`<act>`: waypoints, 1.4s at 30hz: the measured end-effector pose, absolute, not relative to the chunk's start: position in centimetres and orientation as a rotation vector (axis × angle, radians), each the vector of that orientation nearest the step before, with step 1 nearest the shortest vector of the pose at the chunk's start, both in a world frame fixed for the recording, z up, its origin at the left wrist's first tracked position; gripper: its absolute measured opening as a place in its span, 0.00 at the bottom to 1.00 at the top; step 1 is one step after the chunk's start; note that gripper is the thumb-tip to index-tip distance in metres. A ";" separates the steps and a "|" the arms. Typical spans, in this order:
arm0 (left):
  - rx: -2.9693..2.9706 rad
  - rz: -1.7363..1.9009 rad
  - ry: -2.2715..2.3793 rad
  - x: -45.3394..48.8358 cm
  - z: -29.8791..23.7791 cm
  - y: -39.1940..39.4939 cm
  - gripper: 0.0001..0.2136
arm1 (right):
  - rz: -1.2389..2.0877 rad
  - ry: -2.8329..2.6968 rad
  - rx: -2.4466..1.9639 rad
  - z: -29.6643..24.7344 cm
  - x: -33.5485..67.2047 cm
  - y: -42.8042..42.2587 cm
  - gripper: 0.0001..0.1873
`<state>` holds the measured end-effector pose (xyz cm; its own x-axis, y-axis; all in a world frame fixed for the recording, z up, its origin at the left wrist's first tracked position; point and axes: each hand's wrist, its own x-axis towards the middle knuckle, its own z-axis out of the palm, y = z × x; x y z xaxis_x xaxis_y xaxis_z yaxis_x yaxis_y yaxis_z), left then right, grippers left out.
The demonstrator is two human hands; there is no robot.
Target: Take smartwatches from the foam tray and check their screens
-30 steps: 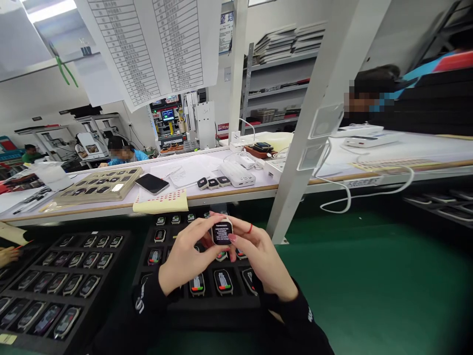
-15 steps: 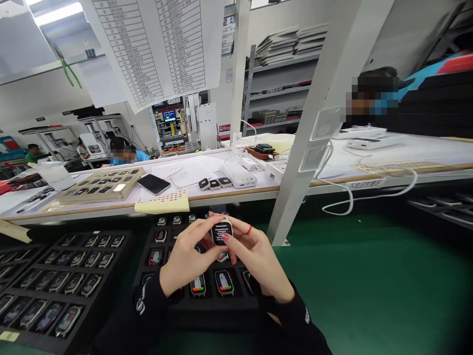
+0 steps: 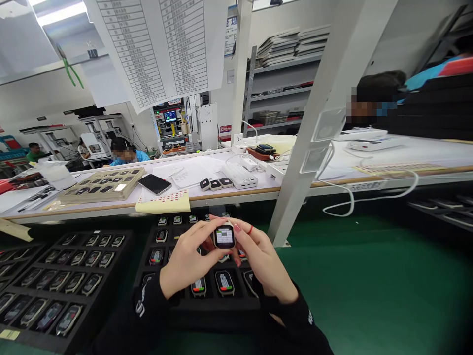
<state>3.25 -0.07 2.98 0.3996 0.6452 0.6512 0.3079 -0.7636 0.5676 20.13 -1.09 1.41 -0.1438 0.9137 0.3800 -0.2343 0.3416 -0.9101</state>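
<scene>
A smartwatch (image 3: 224, 237) without a strap faces me, its lit screen showing rows of light boxes. My left hand (image 3: 190, 254) grips it from the left, thumb below and fingers along the top. On the other side my right hand (image 3: 260, 256) closes round its right edge, the thumb resting near the upper right corner of the screen. Under both hands lies a black foam tray (image 3: 210, 304) with several more watches in its slots. Some of those, such as the watch (image 3: 224, 282) just below, show red and green on their screens.
More trays of watches (image 3: 61, 281) lie at left. On the bench behind stand a beige tray (image 3: 99, 185), a phone (image 3: 154, 184), small square watches (image 3: 215, 184) and a white power bank (image 3: 240, 176). A slanted metal post (image 3: 310, 143) rises at right; a white cable (image 3: 351, 204) hangs there.
My right thumb has moved off the screen's middle to its upper right edge. The display has switched from white text on black to light boxes.
</scene>
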 end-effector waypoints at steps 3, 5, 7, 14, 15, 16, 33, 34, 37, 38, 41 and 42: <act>2.311 1.319 0.811 3.3 3.0 -0.1 0.28 | 1.151 -1.338 -0.662 1.5 20.1 -1.1 0.18; 2.323 1.327 0.810 3.3 3.1 -0.2 0.27 | 1.152 -1.324 -0.631 1.5 20.0 -1.2 0.17; 2.333 1.335 0.816 3.3 3.0 -0.3 0.26 | 1.140 -1.300 -0.606 1.6 19.7 -1.4 0.16; 2.371 1.384 0.821 3.3 2.7 -0.4 0.22 | 1.024 -1.238 -0.683 1.8 17.9 -1.7 0.15; 2.370 1.386 0.828 3.3 2.7 -0.4 0.22 | 1.028 -1.237 -0.687 1.7 17.9 -1.7 0.16; 2.364 1.382 0.842 3.3 2.6 -0.4 0.23 | 1.042 -1.239 -0.683 1.6 18.0 -1.6 0.16; 2.337 1.410 0.908 2.9 2.8 -1.0 0.22 | 1.126 -1.323 -0.601 1.6 18.7 -1.8 0.19; 2.335 1.422 0.911 2.8 3.1 -1.2 0.22 | 1.150 -1.318 -0.589 1.5 18.8 -1.7 0.19; 2.248 1.441 0.914 2.4 4.2 -2.5 0.21 | 1.176 -1.234 -0.574 1.3 19.1 -1.4 0.19; 2.188 1.434 0.894 2.2 4.5 -3.2 0.21 | 1.168 -1.191 -0.579 1.3 19.3 -1.3 0.18; 2.042 1.359 0.756 1.3 4.3 -6.2 0.21 | 1.117 -1.080 -0.608 1.4 19.9 -0.9 0.17; 2.050 1.325 0.713 1.1 3.8 -7.2 0.21 | 1.098 -1.054 -0.622 1.4 20.2 -0.8 0.17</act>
